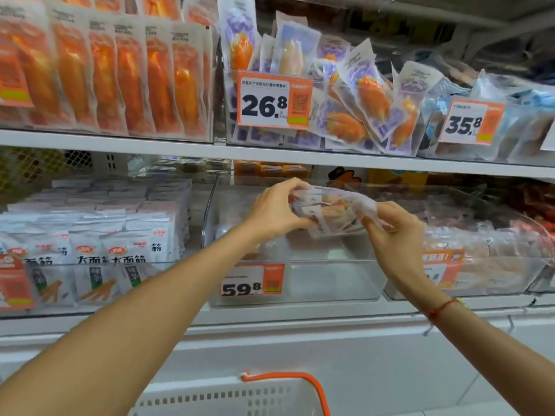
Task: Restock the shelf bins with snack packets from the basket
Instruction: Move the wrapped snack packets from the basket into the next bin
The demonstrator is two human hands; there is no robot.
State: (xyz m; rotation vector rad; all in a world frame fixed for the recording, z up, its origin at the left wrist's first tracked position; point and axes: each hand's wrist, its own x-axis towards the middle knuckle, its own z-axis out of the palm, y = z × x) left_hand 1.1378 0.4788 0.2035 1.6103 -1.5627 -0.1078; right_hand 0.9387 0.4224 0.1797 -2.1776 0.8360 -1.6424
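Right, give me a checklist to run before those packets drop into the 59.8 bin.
1. Left hand grips the snack packets: ok.
2. Right hand grips the bundle's other end: ok.
3. Bundle is above the clear bin with the 59.8 tag: ok.
4. Bin has room: ok, its front part looks nearly bare.
5. Packets match the tag: cannot tell, print is blurred.
6. Basket holds more stock: cannot tell, only its rim shows.
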